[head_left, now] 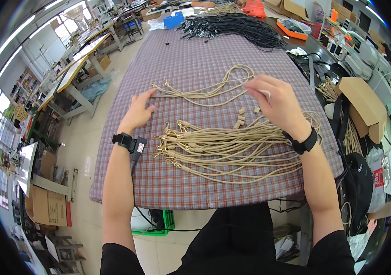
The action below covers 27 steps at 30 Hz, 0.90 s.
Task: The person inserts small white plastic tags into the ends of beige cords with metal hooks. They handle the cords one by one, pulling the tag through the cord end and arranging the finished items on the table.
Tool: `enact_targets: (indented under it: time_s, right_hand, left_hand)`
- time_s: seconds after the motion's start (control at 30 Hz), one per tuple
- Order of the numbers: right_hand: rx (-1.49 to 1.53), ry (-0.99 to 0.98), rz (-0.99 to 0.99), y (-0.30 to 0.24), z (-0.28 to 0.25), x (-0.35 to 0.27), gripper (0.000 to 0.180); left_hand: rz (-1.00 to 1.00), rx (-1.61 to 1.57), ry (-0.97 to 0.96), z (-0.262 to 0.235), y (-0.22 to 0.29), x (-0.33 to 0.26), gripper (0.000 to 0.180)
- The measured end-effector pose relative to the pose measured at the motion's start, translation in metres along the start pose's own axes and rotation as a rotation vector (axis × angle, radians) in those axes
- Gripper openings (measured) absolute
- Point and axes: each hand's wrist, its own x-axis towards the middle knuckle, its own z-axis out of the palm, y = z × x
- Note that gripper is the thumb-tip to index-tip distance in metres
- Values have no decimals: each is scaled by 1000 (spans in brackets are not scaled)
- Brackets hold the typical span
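My left hand (139, 110) presses flat on beige cords (204, 89) while my right hand (275, 103) pinches their loop, likely straightening; next, bundling needs steady tension.

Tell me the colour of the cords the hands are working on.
Beige, or light tan: the cords show best in the head view, with gold-coloured clasps at their ends.

A brown cardboard box (364, 106) (open, tilted) sits right of the table; another (49, 207) stands lower left.

hands (138, 112) on beige cords (204, 89), plaid table (195, 55)
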Motion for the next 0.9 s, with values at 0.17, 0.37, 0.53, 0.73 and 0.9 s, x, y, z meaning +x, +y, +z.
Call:
enact_targets:
  time_s: [0.17, 0.37, 0.53, 0.73, 0.9]
  right_hand:
    - [-8, -217, -120, -3, 4, 0, 26]
    - [-82, -299, -112, -2, 13, -7, 29]
    - [-28, -217, -126, -12, 9, -2, 34]
    - [35, -163, -199, -24, 13, 1, 36]
    - [-20, -189, -148, -28, 21, -4, 34]
  left_hand:
    - [72, 157, 21, -4, 17, 0, 26]
    - [182, -323, 100, -13, 42, -9, 7]
    - [194, -428, 93, -15, 74, -20, 7]
    - [200, -433, 91, -18, 105, -42, 9]
    - [342, -489, -39, -25, 128, -57, 6]
